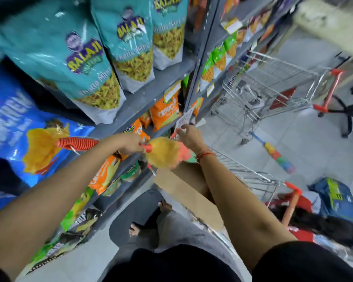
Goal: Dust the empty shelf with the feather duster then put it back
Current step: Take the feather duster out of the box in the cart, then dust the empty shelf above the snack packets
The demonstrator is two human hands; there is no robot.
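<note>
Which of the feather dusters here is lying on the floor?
The multicoloured duster with the blue handle, lying on the tiles beside the trolleys. The yellow duster with the red handle is off the floor, gripped in the left hand.

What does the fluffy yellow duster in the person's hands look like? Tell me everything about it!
The feather duster has a fluffy yellow head with pinkish-orange and a bit of green at its far end, and a short red neck. It looks soft and fuzzy. It lies roughly sideways in front of the snack shelves. The left hand pinches the red neck, and the right hand reaches over the far end. It is slightly blurred.
</note>
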